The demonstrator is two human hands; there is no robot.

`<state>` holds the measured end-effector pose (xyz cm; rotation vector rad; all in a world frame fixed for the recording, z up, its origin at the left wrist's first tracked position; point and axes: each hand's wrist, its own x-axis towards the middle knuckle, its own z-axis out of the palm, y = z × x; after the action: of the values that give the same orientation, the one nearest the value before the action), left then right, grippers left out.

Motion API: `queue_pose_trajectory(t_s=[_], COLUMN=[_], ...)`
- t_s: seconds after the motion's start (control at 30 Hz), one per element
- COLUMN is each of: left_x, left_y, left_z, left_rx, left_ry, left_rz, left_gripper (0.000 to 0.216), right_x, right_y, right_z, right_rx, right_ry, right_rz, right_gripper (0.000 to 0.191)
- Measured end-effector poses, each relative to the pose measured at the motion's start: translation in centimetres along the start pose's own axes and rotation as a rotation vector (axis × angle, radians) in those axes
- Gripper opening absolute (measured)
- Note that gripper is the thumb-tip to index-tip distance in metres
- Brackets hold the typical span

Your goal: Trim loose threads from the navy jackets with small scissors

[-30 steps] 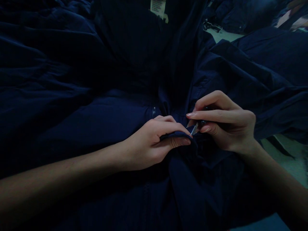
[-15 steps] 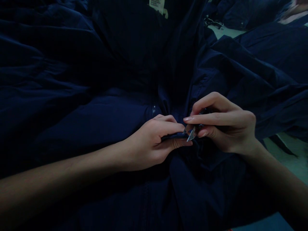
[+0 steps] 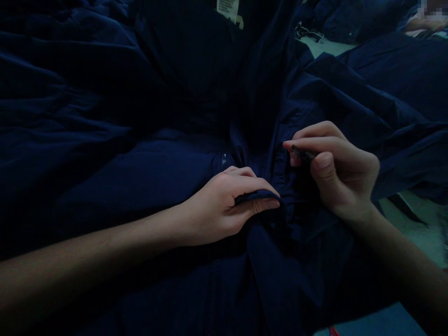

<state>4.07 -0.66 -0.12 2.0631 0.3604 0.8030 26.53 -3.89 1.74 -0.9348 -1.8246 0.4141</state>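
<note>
A dark navy garment (image 3: 157,172) with a zipper (image 3: 224,160) lies spread out below me. My left hand (image 3: 224,205) is closed on a folded edge of the garment (image 3: 257,195), pinching it between thumb and fingers. To the right and slightly higher, my right hand (image 3: 346,172) holds small dark thread snips (image 3: 303,153) in its curled fingers, apart from the pinched edge. The blades of the snips are hidden now. Its thumb is raised off the other fingers.
A white printed label (image 3: 228,9) shows inside the garment at the top. More navy cloth (image 3: 392,79) lies at the right, over a pale surface (image 3: 434,228). Part of another person (image 3: 425,23) appears in the upper right corner.
My right hand has moved up and right, away from the fold, and turned, so the metal blades no longer show. My left hand stays in place, still gripping the cloth.
</note>
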Motion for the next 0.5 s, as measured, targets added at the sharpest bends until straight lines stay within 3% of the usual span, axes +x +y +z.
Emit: queue_pose_trajectory(t_s=[0.13,0.23,0.33,0.4,0.5], left_x=[-0.2,-0.3,0.0,0.7,2.0], left_y=[-0.1,0.3,0.9,1.0,0.1], left_z=[0.3,0.4,-1.3,-4.2,-10.3], left_rx=[-0.016,-0.134,-0.154,0.083,0.721], left_ry=[0.016,0.086,0.223,0.343,0.465], left_rz=[-0.015,-0.039,-0.064,-0.060,-0.151], left_gripper=[0.013,0.025,0.043,0.038,0.032], right_x=[0.7,1.6,1.9,1.8,1.9], right_y=[0.2,0.0,-0.3,-0.2,0.6], right_z=[-0.8,-2.8,-4.8,-5.7,-6.0], right_rx=[-0.054,-0.463,-0.777,-0.861,-0.942], right_ry=[0.190,0.274,0.181,0.098,0.027], right_rz=[0.092,0.176,0.294,0.330,0.345], right_gripper=[0.043,0.034,0.029,0.036,0.050])
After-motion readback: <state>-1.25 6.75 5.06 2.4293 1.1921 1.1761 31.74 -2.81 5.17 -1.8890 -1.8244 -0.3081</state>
